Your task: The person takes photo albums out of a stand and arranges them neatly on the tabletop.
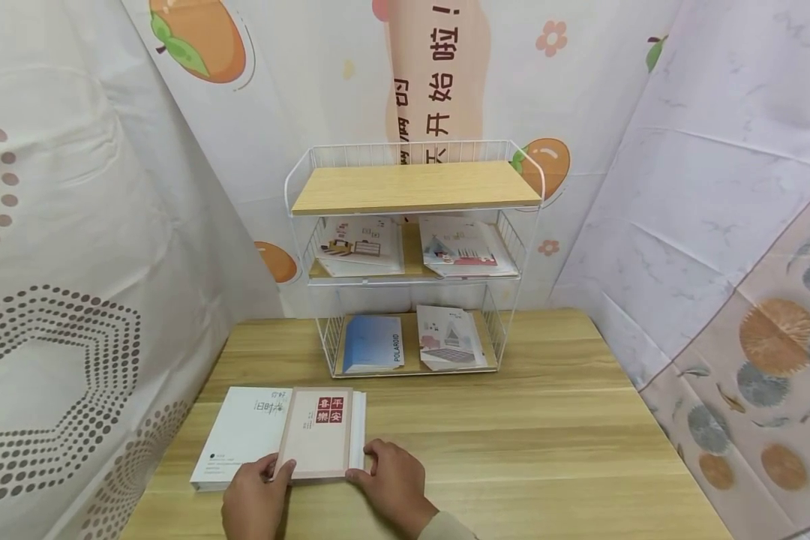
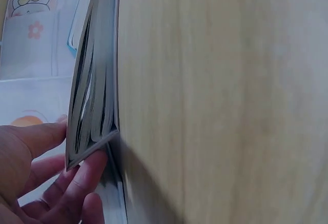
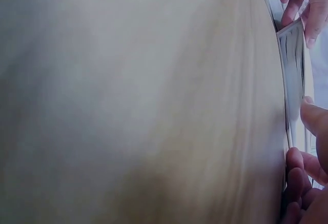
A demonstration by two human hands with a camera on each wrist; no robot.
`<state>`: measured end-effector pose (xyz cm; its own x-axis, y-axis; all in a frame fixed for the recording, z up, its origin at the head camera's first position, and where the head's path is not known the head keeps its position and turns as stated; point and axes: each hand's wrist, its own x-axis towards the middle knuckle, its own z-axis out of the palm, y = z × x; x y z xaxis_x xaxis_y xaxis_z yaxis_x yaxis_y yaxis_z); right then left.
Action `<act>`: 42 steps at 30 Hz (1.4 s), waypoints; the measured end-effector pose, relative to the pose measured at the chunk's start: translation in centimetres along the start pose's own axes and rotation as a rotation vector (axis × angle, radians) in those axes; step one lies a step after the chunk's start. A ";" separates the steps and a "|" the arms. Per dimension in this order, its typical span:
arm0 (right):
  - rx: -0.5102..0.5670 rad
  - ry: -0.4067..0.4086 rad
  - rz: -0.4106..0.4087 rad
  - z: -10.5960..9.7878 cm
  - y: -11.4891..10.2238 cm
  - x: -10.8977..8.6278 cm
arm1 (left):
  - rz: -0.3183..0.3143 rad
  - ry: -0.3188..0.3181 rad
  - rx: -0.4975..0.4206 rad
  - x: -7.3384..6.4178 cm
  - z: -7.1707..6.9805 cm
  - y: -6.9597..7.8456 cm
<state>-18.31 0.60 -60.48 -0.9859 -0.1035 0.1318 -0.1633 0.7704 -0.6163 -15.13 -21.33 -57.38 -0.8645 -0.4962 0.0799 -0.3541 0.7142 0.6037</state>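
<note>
A pale pink book [image 1: 313, 442] with dark red character squares lies near the table's front left. Its left edge is pinched by my left hand [image 1: 255, 499], thumb on the cover and fingers under the spine, as the left wrist view shows. At the book's lower right corner my right hand [image 1: 394, 480] grips with thumb and fingers. A white strip shows along the book's right side; I cannot tell whether it is pages or another book. The pink book's left side adjoins a larger white book [image 1: 239, 439] lying flat on the table.
Behind stands a white wire shelf with wooden boards [image 1: 412, 187]. Its middle tier bears card stacks [image 1: 358, 247] at left and right. The bottom tier holds a blue POLAROID box or booklet [image 1: 373, 341] and a white illustrated stack [image 1: 448, 337]. Printed curtains surround the wooden table [image 1: 513, 442].
</note>
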 end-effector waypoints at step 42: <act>0.087 -0.072 -0.026 -0.5 0.5 -0.4 | -0.043 -0.056 0.052 0.4 -0.1 -0.3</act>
<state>-18.00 1.30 -60.46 -0.9810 -0.1699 0.0941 -0.1881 0.7100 -0.6786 -15.36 -21.78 -57.45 -0.8661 -0.4997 0.0090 -0.4085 0.7181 0.5634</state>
